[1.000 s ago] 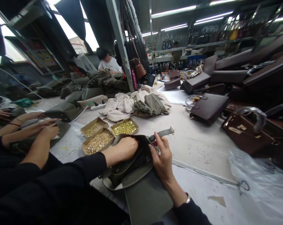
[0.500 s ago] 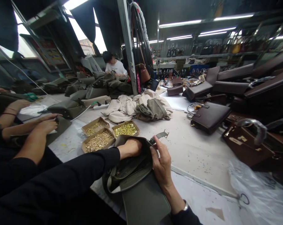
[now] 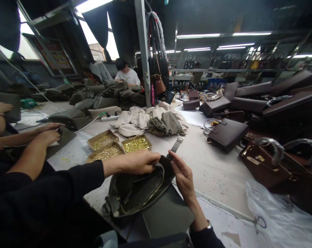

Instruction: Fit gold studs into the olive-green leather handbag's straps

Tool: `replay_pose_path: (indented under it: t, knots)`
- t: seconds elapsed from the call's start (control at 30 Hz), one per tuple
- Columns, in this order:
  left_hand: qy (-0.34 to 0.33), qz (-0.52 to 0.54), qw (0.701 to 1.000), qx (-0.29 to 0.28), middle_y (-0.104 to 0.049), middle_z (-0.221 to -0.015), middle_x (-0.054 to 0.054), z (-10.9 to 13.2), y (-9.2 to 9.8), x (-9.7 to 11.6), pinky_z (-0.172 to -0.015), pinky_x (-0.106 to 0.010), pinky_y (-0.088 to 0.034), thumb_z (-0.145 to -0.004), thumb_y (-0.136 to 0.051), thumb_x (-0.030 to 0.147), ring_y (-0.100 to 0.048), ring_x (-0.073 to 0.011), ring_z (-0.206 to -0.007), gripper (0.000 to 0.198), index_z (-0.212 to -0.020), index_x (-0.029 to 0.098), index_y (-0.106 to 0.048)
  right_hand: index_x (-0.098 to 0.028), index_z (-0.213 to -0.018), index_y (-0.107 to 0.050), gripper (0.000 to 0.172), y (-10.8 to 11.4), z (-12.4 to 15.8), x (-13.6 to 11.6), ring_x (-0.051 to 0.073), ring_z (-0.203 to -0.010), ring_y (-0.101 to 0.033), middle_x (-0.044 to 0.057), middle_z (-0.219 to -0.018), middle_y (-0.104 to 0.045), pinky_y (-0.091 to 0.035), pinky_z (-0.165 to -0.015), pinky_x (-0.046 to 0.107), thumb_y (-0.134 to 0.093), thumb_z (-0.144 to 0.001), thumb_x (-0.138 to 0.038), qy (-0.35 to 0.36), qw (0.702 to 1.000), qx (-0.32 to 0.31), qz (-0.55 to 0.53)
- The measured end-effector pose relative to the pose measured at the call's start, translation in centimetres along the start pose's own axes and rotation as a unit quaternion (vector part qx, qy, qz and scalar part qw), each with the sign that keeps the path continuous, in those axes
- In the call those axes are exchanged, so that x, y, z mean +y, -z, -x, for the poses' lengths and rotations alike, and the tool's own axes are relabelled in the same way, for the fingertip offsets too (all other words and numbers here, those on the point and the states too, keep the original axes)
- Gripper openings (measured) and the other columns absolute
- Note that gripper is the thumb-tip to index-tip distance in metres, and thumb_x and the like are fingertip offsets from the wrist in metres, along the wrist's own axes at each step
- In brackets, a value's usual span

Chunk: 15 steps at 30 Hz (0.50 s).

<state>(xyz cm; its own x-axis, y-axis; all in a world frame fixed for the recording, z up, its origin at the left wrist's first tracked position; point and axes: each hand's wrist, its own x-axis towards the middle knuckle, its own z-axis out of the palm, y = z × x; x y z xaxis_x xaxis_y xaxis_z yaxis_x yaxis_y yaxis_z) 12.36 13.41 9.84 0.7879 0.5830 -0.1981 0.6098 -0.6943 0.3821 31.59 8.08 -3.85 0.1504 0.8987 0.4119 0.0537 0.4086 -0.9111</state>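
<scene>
An olive-green handbag lies in front of me, its mouth open and a gold zipper showing along an inner pocket. My left hand is closed on the bag's upper rim, thumb toward the opening. At the far corner my right hand pinches the rim by the base of a short strap, which ends in a metal buckle and sticks up past the fingers. The bag's flat olive flap hangs toward me. Just beyond my left hand stand cardboard trays with small gold metal pieces.
Pale cloth pieces and a crumpled olive pouch lie behind the trays. Dark brown handbags pile up on the right, near clear plastic. On the left, a co-worker's hands hold olive material. A metal post rises at the back.
My left hand has come up out of the bag onto its rim. The bag's mouth has tilted toward me, showing the zipper. The buckled strap now points more upward.
</scene>
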Motion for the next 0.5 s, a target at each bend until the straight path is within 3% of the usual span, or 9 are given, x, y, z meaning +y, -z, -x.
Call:
replay_pose_path:
  t: [0.1, 0.27, 0.4, 0.5]
  knots:
    - [0.023, 0.093, 0.993, 0.071, -0.073, -0.088, 0.0, 1.0, -0.1, 0.1, -0.074, -0.025, -0.049, -0.083, -0.061, 0.018, -0.067, -0.0181, -0.082, 0.014, -0.096, 0.021, -0.066, -0.024, -0.133, -0.068, 0.038, 0.1, -1.0, -0.5, 0.025, -0.117, -0.068, 0.009, -0.13, -0.071, -0.053, -0.106, 0.046, -0.059, -0.099, -0.037, -0.013, 0.999, -0.029, -0.011]
    - [0.043, 0.238, 0.965, 0.098, -0.079, -0.096, -0.001, 2.2, -2.4, -2.1, -0.085, -0.026, -0.053, -0.087, -0.06, 0.026, -0.071, -0.0188, -0.088, 0.02, -0.097, 0.019, -0.075, -0.026, -0.136, -0.065, 0.041, -1.7, -1.6, -0.3, 0.026, -0.118, -0.068, 0.008, -0.132, -0.07, -0.053, -0.106, 0.046, -0.062, -0.097, -0.039, -0.008, 0.995, -0.103, -0.017]
    - [0.08, 0.202, 0.962, 0.167, -0.08, -0.091, -0.002, 2.4, -4.0, -3.8, -0.081, -0.028, -0.054, -0.088, -0.057, 0.029, -0.072, -0.0212, -0.087, 0.023, -0.091, 0.017, -0.076, -0.025, -0.138, -0.063, 0.048, -2.3, -2.1, 0.0, 0.027, -0.125, -0.064, 0.01, -0.136, -0.068, -0.048, -0.111, 0.048, -0.065, -0.095, -0.044, -0.027, 0.988, -0.148, -0.032]
    - [0.092, 0.176, 0.961, 0.194, -0.078, -0.09, -0.004, 2.1, -4.8, -4.1, -0.082, -0.03, -0.053, -0.088, -0.057, 0.029, -0.071, -0.0223, -0.088, 0.023, -0.091, 0.017, -0.076, -0.025, -0.139, -0.062, 0.053, -0.7, -2.4, -1.2, 0.027, -0.124, -0.065, 0.01, -0.137, -0.067, -0.049, -0.11, 0.048, -0.067, -0.093, -0.05, -0.049, 0.98, -0.191, -0.033]
